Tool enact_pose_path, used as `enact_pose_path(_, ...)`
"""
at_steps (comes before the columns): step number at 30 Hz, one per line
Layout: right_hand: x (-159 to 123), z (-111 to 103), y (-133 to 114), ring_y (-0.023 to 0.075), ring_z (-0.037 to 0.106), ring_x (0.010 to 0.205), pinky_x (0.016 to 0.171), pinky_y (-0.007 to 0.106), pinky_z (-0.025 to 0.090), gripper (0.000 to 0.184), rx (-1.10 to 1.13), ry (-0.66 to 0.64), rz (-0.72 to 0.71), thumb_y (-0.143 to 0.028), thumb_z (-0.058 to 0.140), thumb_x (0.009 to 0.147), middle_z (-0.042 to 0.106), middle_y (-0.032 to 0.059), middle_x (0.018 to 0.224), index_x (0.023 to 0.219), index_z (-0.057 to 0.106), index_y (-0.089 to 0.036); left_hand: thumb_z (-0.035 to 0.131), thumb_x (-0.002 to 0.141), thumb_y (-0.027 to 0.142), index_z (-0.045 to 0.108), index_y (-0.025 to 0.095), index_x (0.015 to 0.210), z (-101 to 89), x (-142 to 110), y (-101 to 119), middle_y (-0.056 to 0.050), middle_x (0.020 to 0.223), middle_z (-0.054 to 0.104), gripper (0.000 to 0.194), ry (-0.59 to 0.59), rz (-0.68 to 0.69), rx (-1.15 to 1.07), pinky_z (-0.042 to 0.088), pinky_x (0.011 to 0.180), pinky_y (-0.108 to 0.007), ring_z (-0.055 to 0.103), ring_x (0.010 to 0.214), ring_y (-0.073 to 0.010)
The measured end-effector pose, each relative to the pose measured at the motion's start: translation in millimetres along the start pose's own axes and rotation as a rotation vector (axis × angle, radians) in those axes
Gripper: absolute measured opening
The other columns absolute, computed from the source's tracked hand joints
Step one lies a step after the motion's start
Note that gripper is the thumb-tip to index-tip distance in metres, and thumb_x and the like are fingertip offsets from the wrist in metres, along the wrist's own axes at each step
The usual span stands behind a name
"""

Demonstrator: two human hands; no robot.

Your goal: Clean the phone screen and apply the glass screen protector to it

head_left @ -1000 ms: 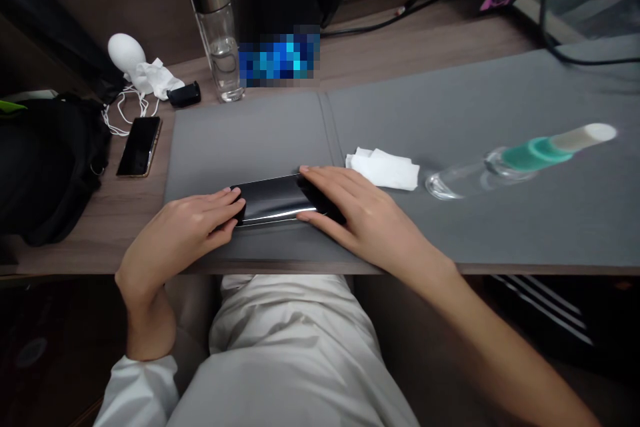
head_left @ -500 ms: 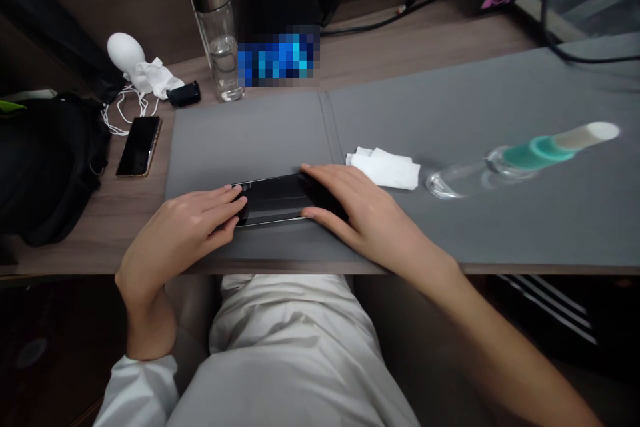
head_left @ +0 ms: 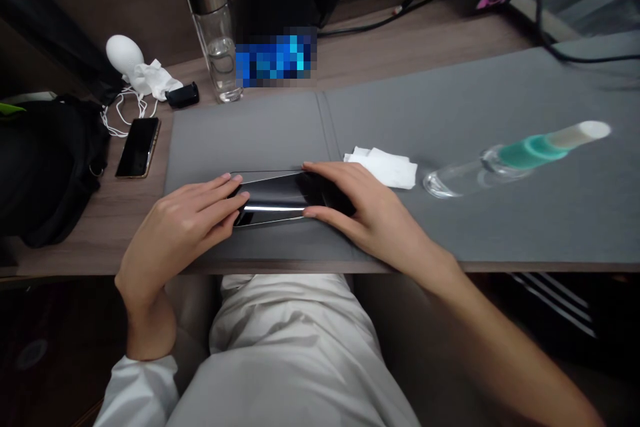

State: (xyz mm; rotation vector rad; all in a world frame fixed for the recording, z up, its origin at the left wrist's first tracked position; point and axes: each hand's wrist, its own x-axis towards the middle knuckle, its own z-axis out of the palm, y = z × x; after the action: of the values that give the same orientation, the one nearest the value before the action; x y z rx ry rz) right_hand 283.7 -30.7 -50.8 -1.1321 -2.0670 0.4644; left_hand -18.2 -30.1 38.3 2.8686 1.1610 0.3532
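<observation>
A glossy black phone (head_left: 277, 193) lies lengthwise between my hands, low over the grey desk mat or on it. A thin line runs just past its far edge, and I cannot make out whether a separate sheet lies there. My left hand (head_left: 187, 217) holds its left end, fingertips on the dark surface and thumb at the near side. Around the right end, my right hand (head_left: 367, 203) grips it with fingers along the far edge and thumb on the near edge. Folded white tissue (head_left: 385, 167) sits just beyond my right hand.
On the grey mat (head_left: 500, 220), a clear bottle with a teal collar and white top (head_left: 533, 151) is at right. A second phone (head_left: 139, 147), white cable (head_left: 119, 117), black clip-like piece (head_left: 183, 95), glass water bottle (head_left: 220, 63) and black bag (head_left: 55, 167) are at left.
The phone has tilted slightly, and a bright reflected streak now shows along its near side. Both hands keep their hold, and the left fingers have shifted a little.
</observation>
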Motion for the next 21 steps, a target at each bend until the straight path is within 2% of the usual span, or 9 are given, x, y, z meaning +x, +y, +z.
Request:
enact_pose_path(5,-1.0,-1.3,-0.8,0.0331,0.068,0.126,0.109,0.053,0.055,0.057,0.004,0.036,0.004,-0.054,0.066,0.102,0.072,0.0126,0.14,0.152,0.057,-0.028,0.053,0.112,0.028,0.065,0.027,0.146,-3.9,0.0,-1.4,-0.002,0.149,0.07,0.036,0.026,-0.042,-0.018,0.054,0.119,-0.042,0.066,0.139,-0.0231)
enact_pose_path(8,-1.1,-1.1,-1.4,0.0336,0.068,0.126,0.11,0.054,0.055,0.056,-0.014,0.049,-0.008,-0.054,0.065,0.103,0.072,0.0115,0.14,0.152,0.057,-0.029,0.054,0.112,0.037,0.056,0.029,0.155,-6.0,0.3,-3.4,-0.003,0.15,0.07,0.044,0.013,-0.126,-0.026,0.053,0.118,-0.043,0.066,0.138,-0.0258)
enact_pose_path(11,-0.8,0.0,-1.4,0.0342,0.067,0.128,0.111,0.055,0.054,0.057,-0.046,0.049,-0.039,-0.054,0.063,0.103,0.071,0.0128,0.14,0.153,0.054,-0.029,0.058,0.109,0.05,0.036,0.033,0.169,-3.3,0.8,-7.9,-0.008,0.156,0.063,0.066,-0.028,-0.237,-0.05,0.053,0.117,-0.048,0.063,0.139,-0.0299)
enact_pose_path(14,-0.9,1.6,-0.6,0.0358,0.066,0.131,0.111,0.057,0.053,0.059,-0.087,0.053,-0.066,-0.054,0.062,0.104,0.069,0.0149,0.142,0.156,0.051,-0.028,0.066,0.098,0.066,0.016,0.034,0.174,4.7,1.2,-13.1,-0.012,0.159,0.058,0.097,-0.097,-0.279,-0.093,0.05,0.117,-0.053,0.058,0.141,-0.035)
enact_pose_path(17,-1.2,3.4,0.3,0.0358,0.064,0.132,0.112,0.058,0.053,0.061,-0.113,0.042,-0.09,-0.052,0.062,0.105,0.068,0.0163,0.143,0.158,0.049,-0.026,0.072,0.09,0.073,0.019,0.032,0.173,12.8,2.1,-15.9,-0.015,0.153,0.057,0.107,-0.161,-0.29,-0.086,0.052,0.113,-0.052,0.062,0.135,-0.0366)
enact_pose_path(21,-1.4,4.9,0.5,0.0355,0.064,0.132,0.112,0.057,0.053,0.063,-0.125,0.025,-0.103,-0.05,0.062,0.105,0.067,0.0181,0.143,0.16,0.047,-0.023,0.071,0.092,0.071,0.038,0.025,0.166,16.7,4.4,-15.5,-0.014,0.146,0.056,0.093,-0.224,-0.282,-0.049,0.055,0.106,-0.051,0.067,0.123,-0.035)
